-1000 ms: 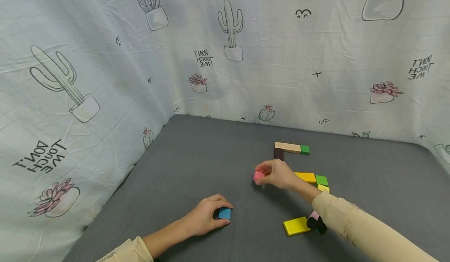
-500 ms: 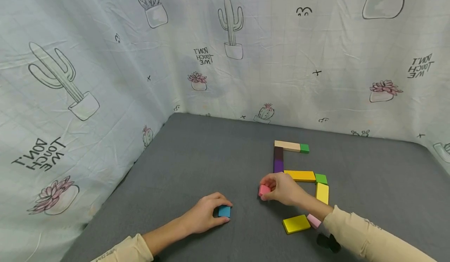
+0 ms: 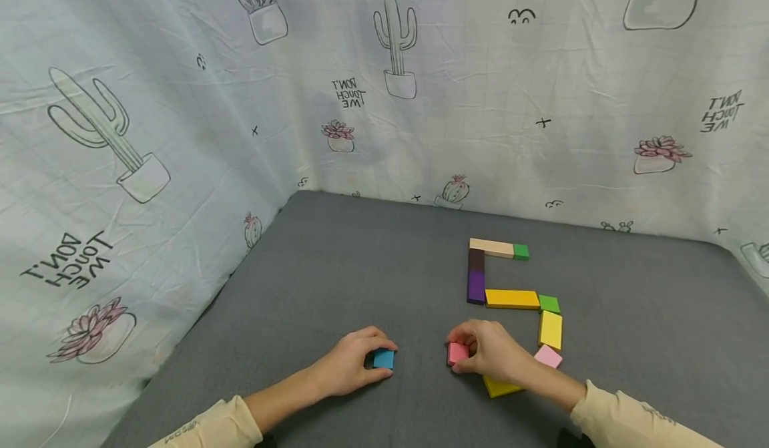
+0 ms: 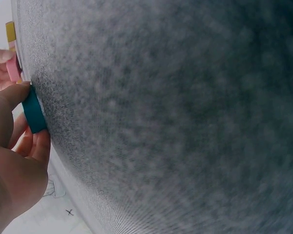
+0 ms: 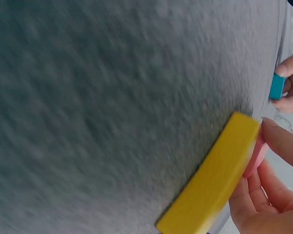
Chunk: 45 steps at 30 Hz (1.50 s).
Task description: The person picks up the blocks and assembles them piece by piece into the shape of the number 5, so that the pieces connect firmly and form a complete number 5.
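Note:
Between thumb and fingers my left hand (image 3: 348, 364) pinches a blue block (image 3: 383, 359) on the grey surface; in the left wrist view the same blue block (image 4: 34, 111) looks teal. To the right, my right hand (image 3: 494, 351) pinches a pink block (image 3: 458, 353) low at the table, just left of a yellow block (image 3: 500, 387) that the hand partly covers. In the right wrist view, this yellow block (image 5: 212, 178) lies in front of the held pink block (image 5: 256, 153). A light pink block (image 3: 548, 356) shows beyond the right wrist.
A winding line of blocks lies behind the right hand: tan (image 3: 491, 247), green (image 3: 521, 252), dark brown (image 3: 476, 260), purple (image 3: 476, 288), orange-yellow (image 3: 512, 298), lighter green (image 3: 549, 304) and yellow (image 3: 551, 330). A cactus-print curtain (image 3: 384, 161) borders the grey table (image 3: 336, 254).
My right hand has brought the pink block toward me and slightly right, nearer the front yellow block, uncovering the purple block. The left hand keeps its hold on the blue block in place.

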### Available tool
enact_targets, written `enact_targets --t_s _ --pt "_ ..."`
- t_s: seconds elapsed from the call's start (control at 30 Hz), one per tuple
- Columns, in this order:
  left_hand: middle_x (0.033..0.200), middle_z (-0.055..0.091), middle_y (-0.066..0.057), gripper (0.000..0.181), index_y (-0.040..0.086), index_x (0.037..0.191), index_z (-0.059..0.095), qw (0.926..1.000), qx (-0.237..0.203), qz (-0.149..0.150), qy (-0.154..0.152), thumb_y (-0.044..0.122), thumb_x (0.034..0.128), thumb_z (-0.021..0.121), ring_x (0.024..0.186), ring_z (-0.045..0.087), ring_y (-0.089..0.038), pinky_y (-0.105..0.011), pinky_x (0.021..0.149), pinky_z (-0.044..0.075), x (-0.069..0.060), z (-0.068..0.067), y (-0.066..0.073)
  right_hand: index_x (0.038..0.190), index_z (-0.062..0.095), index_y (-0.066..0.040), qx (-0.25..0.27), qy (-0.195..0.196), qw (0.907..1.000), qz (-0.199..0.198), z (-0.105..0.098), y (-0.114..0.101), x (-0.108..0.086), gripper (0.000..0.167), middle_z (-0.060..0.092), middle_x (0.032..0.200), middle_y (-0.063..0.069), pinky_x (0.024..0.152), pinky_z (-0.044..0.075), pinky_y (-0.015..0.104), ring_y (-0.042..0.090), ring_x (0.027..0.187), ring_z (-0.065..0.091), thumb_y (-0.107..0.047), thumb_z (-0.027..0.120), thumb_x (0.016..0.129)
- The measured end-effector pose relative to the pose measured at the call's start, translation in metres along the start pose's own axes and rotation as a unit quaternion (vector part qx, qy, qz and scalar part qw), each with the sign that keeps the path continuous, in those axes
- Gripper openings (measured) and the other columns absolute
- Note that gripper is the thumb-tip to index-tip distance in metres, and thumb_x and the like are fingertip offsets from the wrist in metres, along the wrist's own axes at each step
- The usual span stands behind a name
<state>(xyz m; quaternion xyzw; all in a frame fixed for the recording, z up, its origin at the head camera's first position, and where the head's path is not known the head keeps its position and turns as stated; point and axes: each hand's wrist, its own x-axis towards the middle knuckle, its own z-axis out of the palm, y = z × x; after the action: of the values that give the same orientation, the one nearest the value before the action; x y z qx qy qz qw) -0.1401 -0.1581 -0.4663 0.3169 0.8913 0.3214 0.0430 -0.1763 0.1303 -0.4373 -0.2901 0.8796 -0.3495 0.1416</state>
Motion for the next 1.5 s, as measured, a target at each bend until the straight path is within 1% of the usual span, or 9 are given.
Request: enact_targets --t_s 0.17,0.37,0.57,0.73,1.1,1.23,1.37,1.5 --pt "0.110 0.057 0.000 0.031 0.009 0.115 0.065 1.0000 -0.002 -0.005 -0.006 0.020 0.0867 0.072 0.097 0.055 -0.009 -0.021 0.078 0.047 0.000 0.000 0.000 0.099 0.069 -0.009 -0.006 -0.005 1.0000 -0.001 0.004 -0.002 -0.009 0.031 0.060 0.089 -0.006 0.069 0.049 0.026 0.012 0.078 0.053 -0.012 0.084 0.072" --pt "0.109 0.057 0.000 0.031 0.009 0.115 0.066 1.0000 0.006 -0.004 -0.006 0.020 0.0866 0.073 0.097 0.055 -0.009 -0.021 0.078 0.047 0.001 0.000 0.001 0.098 0.069 -0.009 -0.005 0.006 0.9997 -0.022 0.009 -0.001 -0.019 0.031 0.058 0.089 -0.008 0.066 0.048 0.025 0.007 0.077 0.052 -0.012 0.085 0.071" --pt "0.109 0.057 0.001 0.031 0.009 0.115 0.066 1.0000 0.005 -0.003 -0.003 0.019 0.0864 0.073 0.096 0.055 -0.009 -0.021 0.078 0.047 0.000 0.000 0.002 0.098 0.069 -0.009 -0.001 0.014 0.9996 -0.026 0.010 0.001 -0.025 0.032 0.058 0.089 -0.009 0.066 0.047 0.025 0.007 0.077 0.052 -0.013 0.085 0.070" --pt "0.108 0.057 0.001 0.031 0.008 0.115 0.066 1.0000 0.003 -0.004 -0.004 0.018 0.0864 0.073 0.095 0.055 -0.008 -0.021 0.077 0.047 0.000 0.000 0.003 0.098 0.069 -0.009 0.003 0.014 0.9995 -0.029 0.010 0.003 -0.029 0.033 0.058 0.090 -0.008 0.067 0.048 0.025 0.007 0.078 0.052 -0.014 0.085 0.070" --pt "0.108 0.057 0.001 0.031 0.008 0.115 0.066 1.0000 0.006 0.003 -0.004 0.019 0.0865 0.073 0.094 0.054 -0.008 -0.020 0.077 0.047 0.003 0.000 0.004 0.101 0.069 -0.008 0.020 0.002 0.9996 -0.018 0.008 0.005 -0.033 0.034 0.058 0.091 -0.007 0.068 0.049 0.026 0.010 0.079 0.052 -0.013 0.084 0.072" --pt "0.108 0.057 0.001 0.031 0.008 0.115 0.066 0.9999 0.012 0.003 -0.004 0.019 0.0862 0.073 0.095 0.054 -0.008 -0.020 0.077 0.047 0.005 0.002 0.005 0.101 0.069 -0.008 0.022 0.006 0.9995 -0.022 0.008 0.006 -0.034 0.034 0.058 0.091 -0.007 0.069 0.049 0.026 0.010 0.079 0.053 -0.014 0.084 0.072" --pt "0.108 0.057 0.001 0.031 0.008 0.114 0.066 0.9998 0.019 0.006 0.003 0.018 0.0854 0.074 0.096 0.055 -0.009 -0.021 0.079 0.047 0.007 0.005 0.006 0.101 0.069 -0.008 0.023 0.012 0.9993 -0.025 0.008 0.007 -0.035 0.034 0.058 0.091 -0.007 0.069 0.049 0.025 0.009 0.080 0.053 -0.015 0.084 0.072" --pt "0.108 0.057 0.002 0.032 0.008 0.114 0.067 0.9996 0.022 0.015 0.009 0.018 0.0848 0.074 0.095 0.054 -0.009 -0.020 0.080 0.046 0.011 0.008 0.006 0.103 0.067 -0.008 0.021 0.026 0.9988 -0.035 0.009 0.009 -0.035 0.036 0.058 0.093 -0.007 0.070 0.049 0.025 0.008 0.081 0.053 -0.021 0.083 0.074"
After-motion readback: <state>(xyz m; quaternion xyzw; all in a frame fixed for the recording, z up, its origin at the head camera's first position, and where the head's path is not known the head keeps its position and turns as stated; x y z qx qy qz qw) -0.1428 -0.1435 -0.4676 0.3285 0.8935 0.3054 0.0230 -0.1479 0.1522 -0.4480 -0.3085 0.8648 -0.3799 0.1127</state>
